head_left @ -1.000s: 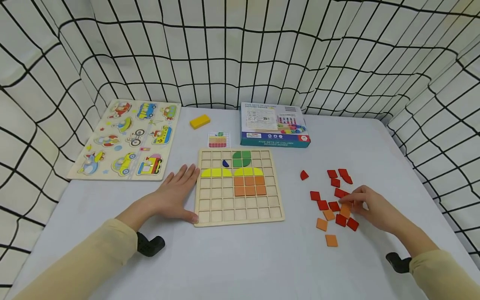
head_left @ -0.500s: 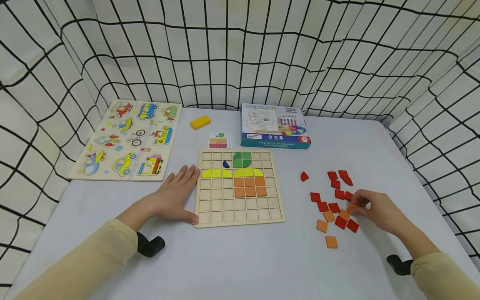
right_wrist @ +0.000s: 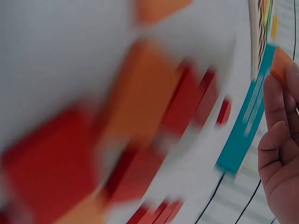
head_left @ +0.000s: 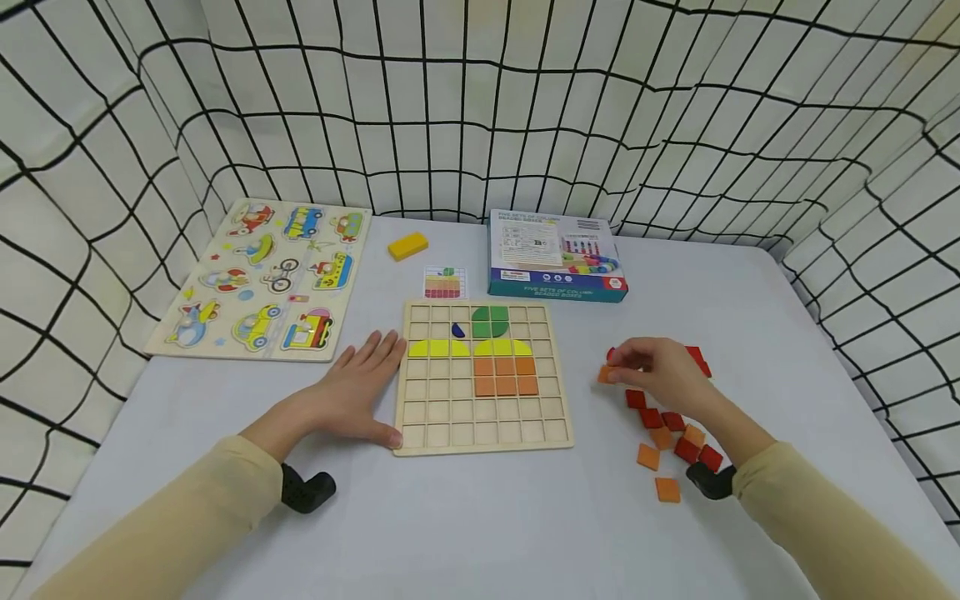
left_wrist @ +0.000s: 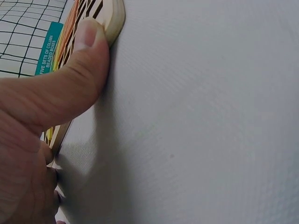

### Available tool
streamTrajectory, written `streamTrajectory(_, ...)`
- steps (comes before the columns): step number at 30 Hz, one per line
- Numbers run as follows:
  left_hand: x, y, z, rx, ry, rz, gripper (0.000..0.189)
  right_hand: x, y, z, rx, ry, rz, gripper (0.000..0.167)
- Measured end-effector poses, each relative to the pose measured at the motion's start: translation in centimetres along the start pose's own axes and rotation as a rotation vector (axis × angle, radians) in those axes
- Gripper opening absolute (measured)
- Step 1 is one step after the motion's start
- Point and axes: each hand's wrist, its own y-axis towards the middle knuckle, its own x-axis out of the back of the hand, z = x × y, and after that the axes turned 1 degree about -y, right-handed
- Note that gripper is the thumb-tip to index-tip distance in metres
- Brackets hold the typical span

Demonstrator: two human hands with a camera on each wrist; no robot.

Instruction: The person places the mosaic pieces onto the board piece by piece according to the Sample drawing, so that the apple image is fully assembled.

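Note:
In the head view a wooden grid board (head_left: 440,412) lies mid-table. Green pieces (head_left: 490,323), a dark blue piece (head_left: 458,330), yellow pieces (head_left: 439,348) and orange squares (head_left: 506,376) lie in its cells. My left hand (head_left: 347,400) rests at the board's left side, fingers straight and spread, its thumb (left_wrist: 86,60) on the near-left corner. My right hand (head_left: 667,375) pinches an orange square tile (head_left: 605,374) between thumb and fingertips, to the right of the board and apart from it. Several loose red tiles (head_left: 651,418) and orange tiles (head_left: 648,457) lie below that hand, some hidden by it.
A picture card (head_left: 445,282) lies behind the board, with a yellow block (head_left: 408,246) farther back. The box (head_left: 557,258) stands at the back. At left is a vehicle puzzle board (head_left: 258,279). Black netting (head_left: 480,125) surrounds the table.
My right hand has lifted an orange tile from the loose pile and carried it left towards the board. The left hand stays where it was. The head view has shifted slightly.

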Motion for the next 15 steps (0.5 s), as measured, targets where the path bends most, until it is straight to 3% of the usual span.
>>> streamTrajectory(8,-0.1,0.0,0.3,0.003,-0.007,0.002,0.133,-4.3,5.2,7.3,0.124,0.010,0.098,0.012)
streamTrajectory(15,-0.2,0.0,0.4,-0.004,-0.011,-0.003,0.133,-7.2,8.1,11.6,0.165,-0.011,0.171,0.013)
